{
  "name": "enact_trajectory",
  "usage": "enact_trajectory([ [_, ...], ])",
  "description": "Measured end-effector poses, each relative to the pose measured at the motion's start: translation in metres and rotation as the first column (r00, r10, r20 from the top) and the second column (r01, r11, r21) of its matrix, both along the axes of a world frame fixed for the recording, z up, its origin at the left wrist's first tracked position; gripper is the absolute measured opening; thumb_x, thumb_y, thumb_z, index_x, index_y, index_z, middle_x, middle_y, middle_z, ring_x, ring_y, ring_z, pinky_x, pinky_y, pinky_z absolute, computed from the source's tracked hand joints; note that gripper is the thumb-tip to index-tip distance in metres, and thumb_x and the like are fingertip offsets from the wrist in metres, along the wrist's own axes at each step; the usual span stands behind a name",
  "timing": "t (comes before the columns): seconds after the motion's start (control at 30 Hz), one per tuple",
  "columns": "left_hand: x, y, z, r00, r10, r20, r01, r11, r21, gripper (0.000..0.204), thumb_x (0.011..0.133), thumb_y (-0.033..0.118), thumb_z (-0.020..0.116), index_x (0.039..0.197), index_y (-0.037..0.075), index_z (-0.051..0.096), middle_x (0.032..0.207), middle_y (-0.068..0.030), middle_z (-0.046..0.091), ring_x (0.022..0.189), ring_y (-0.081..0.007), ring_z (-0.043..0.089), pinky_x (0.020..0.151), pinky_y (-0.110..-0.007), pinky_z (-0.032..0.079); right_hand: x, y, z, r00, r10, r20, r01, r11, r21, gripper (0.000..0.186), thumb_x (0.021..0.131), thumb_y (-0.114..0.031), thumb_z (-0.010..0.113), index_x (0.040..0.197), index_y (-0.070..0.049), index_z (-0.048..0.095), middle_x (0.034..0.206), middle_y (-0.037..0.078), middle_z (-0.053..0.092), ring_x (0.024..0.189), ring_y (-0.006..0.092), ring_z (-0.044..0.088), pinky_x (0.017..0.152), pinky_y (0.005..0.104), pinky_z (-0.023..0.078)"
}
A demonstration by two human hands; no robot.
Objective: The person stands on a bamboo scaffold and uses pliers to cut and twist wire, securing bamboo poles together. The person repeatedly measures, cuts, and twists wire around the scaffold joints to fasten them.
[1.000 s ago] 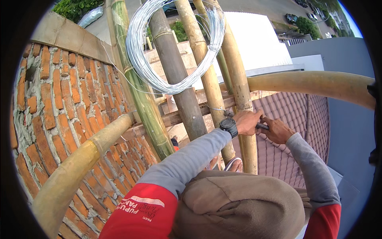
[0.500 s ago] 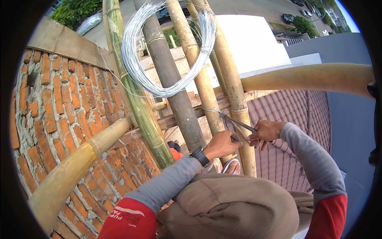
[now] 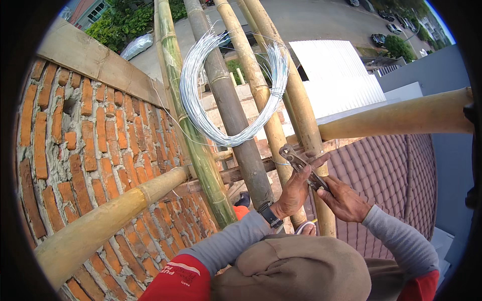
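Dark, worn metal pincers (image 3: 312,175) slant across the space between my hands, jaws up and to the left, over the bamboo poles. My right hand (image 3: 347,201) is closed on the handle end. Against the middle of the tool, my left hand (image 3: 293,193) is closed around it with a fingertip showing past its far side; a black watch is on that wrist. Close to the jaws, a thin wire tie (image 3: 281,163) goes round a pale bamboo pole (image 3: 275,133). A large coil of silvery wire (image 3: 190,95) lies across the poles ahead.
A green bamboo pole (image 3: 193,135) and a dark pole (image 3: 236,115) run away from me. Thicker bamboo crosses at left (image 3: 108,220) and right (image 3: 401,114). A brick wall (image 3: 90,145) stands at left, a tiled roof (image 3: 379,185) at right. A road with cars lies far below.
The pincers have come up and turned, jaws now away from the wire tie. My left hand has moved onto them beside my right. The view has shifted, putting the coil lower and farther right.
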State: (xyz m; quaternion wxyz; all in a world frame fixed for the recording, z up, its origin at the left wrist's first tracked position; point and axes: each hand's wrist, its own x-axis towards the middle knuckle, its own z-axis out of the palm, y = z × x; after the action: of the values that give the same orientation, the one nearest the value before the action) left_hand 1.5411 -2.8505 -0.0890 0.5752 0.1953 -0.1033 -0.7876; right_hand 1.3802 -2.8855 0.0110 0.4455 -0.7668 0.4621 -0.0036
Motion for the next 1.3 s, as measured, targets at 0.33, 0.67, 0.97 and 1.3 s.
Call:
enact_trajectory([
  [0.33, 0.154, -0.026, -0.016, -0.419, 0.299, 0.857, 0.046, 0.95, -0.309, 0.035, 0.097, 0.04, 0.068, 0.108, 0.007, 0.068, 0.106, -0.0117, 0.066, 0.103, -0.0308, 0.062, 0.093, -0.045, 0.045, 0.118, -0.011, -0.08, 0.614, -0.691, 0.381, 0.501, 0.714, 0.488, 0.024, 0.098, -0.015, 0.065, 0.117, 0.0, 0.064, 0.076, 0.002, 0.063, 0.061, 0.0093, 0.059, 0.057, 0.0272, 0.051],
  [0.67, 0.201, 0.007, -0.014, -0.615, 0.322, 0.72, 0.256, 0.945, -0.203, 0.025, 0.092, 0.033, 0.075, 0.088, 0.008, 0.074, 0.082, -0.009, 0.069, 0.081, -0.0286, 0.064, 0.084, -0.044, 0.042, 0.18, -0.027, -0.128, 0.904, -0.359, 0.232, 0.363, 0.932, 0.028, 0.044, 0.092, -0.032, 0.073, 0.134, -0.019, 0.067, 0.094, 0.023, 0.072, 0.089, 0.0402, 0.069, 0.081, 0.048, 0.053],
  [0.97, 0.215, 0.038, 0.034, -0.689, 0.238, 0.685, 0.266, 0.962, -0.066, 0.03, 0.091, 0.035, 0.076, 0.085, 0.006, 0.077, 0.075, -0.011, 0.066, 0.076, -0.0304, 0.063, 0.08, -0.044, 0.043, 0.188, -0.042, -0.15, 0.99, -0.124, 0.063, 0.136, 0.954, -0.267, 0.038, 0.09, -0.042, 0.073, 0.126, -0.03, 0.071, 0.081, 0.01, 0.074, 0.078, 0.0308, 0.072, 0.068, 0.0454, 0.054],
  [1.3, 0.206, 0.037, 0.036, -0.69, 0.236, 0.685, 0.298, 0.954, -0.029, 0.025, 0.092, 0.031, 0.075, 0.088, 0.006, 0.075, 0.076, -0.0115, 0.069, 0.072, -0.0329, 0.065, 0.074, -0.043, 0.049, 0.139, -0.063, -0.151, 0.778, -0.601, 0.182, 0.594, 0.798, 0.096, 0.046, 0.088, -0.033, 0.071, 0.121, -0.001, 0.067, 0.092, 0.028, 0.072, 0.09, 0.0451, 0.071, 0.086, 0.0523, 0.053],
])
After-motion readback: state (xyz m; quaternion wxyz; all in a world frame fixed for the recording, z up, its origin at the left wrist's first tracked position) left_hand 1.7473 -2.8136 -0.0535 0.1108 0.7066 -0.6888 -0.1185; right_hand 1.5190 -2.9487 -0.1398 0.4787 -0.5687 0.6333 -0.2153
